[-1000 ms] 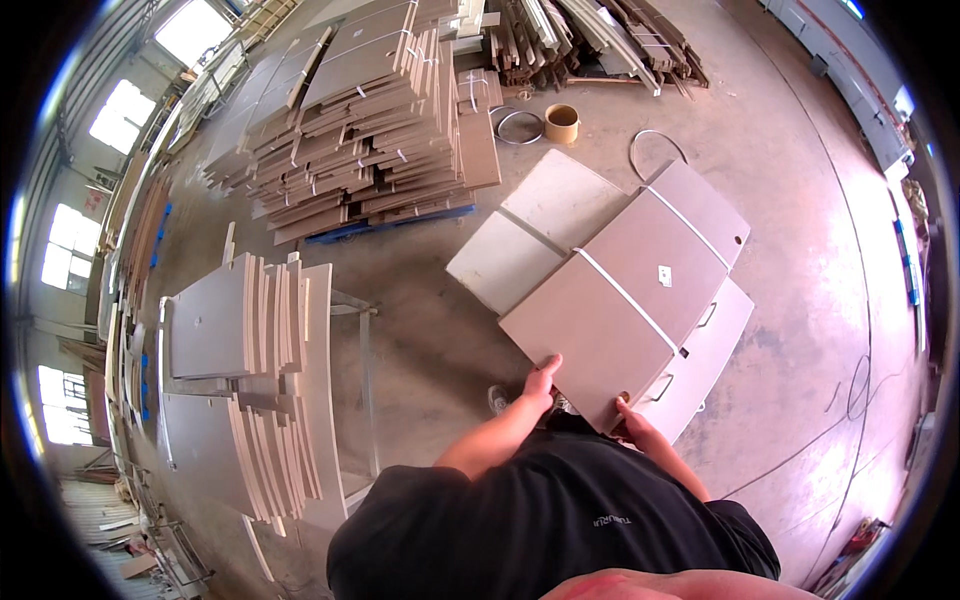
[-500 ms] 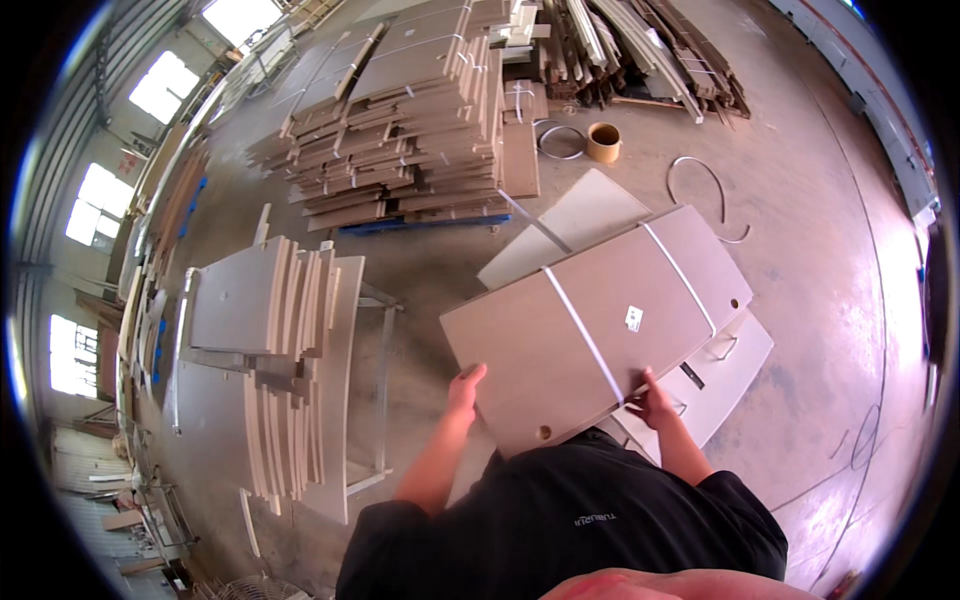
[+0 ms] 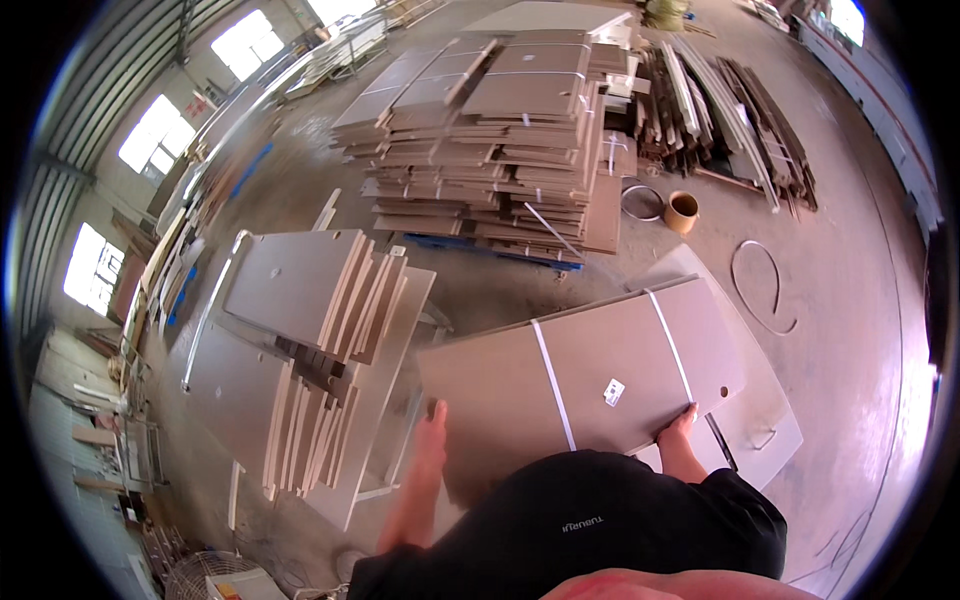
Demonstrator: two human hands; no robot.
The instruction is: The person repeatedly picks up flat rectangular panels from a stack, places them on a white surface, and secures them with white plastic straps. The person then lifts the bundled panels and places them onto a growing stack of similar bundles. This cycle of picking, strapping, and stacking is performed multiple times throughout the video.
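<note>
Two white straps (image 3: 554, 385) cinch a bundle of flat panels (image 3: 605, 350) spanning the space between the hands of a person in a black top (image 3: 600, 515) on a workshop floor (image 3: 845, 300). The left hand (image 3: 430, 435) is set against the bundle's left short edge, slightly blurred; its fingers are hidden, and how tightly they close cannot be told. The right hand (image 3: 680, 432) grasps the near long edge at the lower end of the right-hand strap, thumb on top. The bundle slants up toward the right, its broad taupe face smooth and matt, carrying a small white label (image 3: 614, 391) near the middle and a round dark-rimmed hole (image 3: 724, 392) near its right end. Past its right end shows a pale, smooth board (image 3: 775, 415) fitted with a slim bow handle (image 3: 765, 440); whether the bundle touches it cannot be seen. At left, taupe panels (image 3: 290, 285) are stacked with pale cut edges fanned out. Beyond, a tall, ragged pile of boards (image 3: 490, 150) sits over a blue base (image 3: 480, 249), with a squat tan cylinder (image 3: 682, 212) beside its right corner and a loose loop of banding (image 3: 763, 300) nearer the bundle.
</note>
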